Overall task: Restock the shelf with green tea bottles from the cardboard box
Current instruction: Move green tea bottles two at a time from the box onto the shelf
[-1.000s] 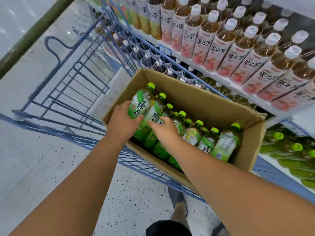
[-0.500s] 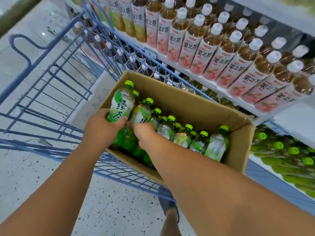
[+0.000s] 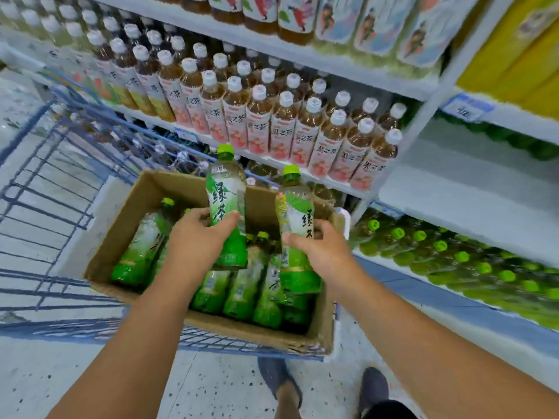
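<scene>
An open cardboard box (image 3: 139, 195) rests in a blue cart and holds several green tea bottles (image 3: 242, 291) with green caps. My left hand (image 3: 196, 237) grips one green tea bottle (image 3: 227, 189) upright, lifted above the box. My right hand (image 3: 323, 252) grips a second green tea bottle (image 3: 298, 207), also raised clear of the others. The low shelf (image 3: 472, 207) at the right carries rows of lying green tea bottles (image 3: 438, 246).
The blue wire cart (image 3: 54, 189) stands against the shelving. Above the box a shelf holds several pink-labelled brown tea bottles (image 3: 284, 128) with white caps. A higher shelf holds other drinks. My feet (image 3: 281, 382) stand on the speckled floor behind the cart.
Both hands have lifted a bottle each up out of the box. The view has swung to the right, toward the shelves.
</scene>
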Demonstrator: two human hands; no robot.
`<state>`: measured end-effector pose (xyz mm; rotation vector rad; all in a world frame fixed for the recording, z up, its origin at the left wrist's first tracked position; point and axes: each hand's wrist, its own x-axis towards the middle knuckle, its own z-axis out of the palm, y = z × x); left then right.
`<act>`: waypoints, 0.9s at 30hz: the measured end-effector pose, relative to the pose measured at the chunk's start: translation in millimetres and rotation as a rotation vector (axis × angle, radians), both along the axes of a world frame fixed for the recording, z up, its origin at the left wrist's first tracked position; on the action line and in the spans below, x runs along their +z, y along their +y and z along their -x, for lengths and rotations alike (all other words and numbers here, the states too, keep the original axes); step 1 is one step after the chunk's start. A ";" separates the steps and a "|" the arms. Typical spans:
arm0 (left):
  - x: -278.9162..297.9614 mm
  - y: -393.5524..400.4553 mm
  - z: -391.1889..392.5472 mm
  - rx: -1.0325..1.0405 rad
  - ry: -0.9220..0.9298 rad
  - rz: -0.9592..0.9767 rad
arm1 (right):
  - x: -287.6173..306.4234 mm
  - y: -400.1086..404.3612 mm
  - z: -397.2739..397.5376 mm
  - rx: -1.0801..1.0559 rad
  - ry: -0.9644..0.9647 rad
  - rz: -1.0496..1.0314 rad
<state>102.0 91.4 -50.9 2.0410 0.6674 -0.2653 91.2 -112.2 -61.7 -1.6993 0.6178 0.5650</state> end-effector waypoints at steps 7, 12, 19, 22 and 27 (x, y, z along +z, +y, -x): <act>21.5 -157.5 -14.8 -0.172 -0.075 0.165 | 32.2 -147.5 8.7 -0.319 -0.178 0.082; 15.6 -268.4 -11.9 -0.290 -0.100 0.266 | 28.0 -254.4 18.6 -0.375 -0.254 0.095; -45.5 -431.0 -1.2 -0.264 -0.186 0.210 | -31.1 -407.8 16.5 -0.324 -0.322 0.213; -78.4 -492.4 -7.2 -0.232 -0.258 0.191 | -69.3 -461.0 7.5 -0.350 -0.385 0.265; -120.7 -558.5 -49.8 -0.217 -0.389 0.223 | -115.2 -518.0 -31.3 -0.421 -0.536 0.330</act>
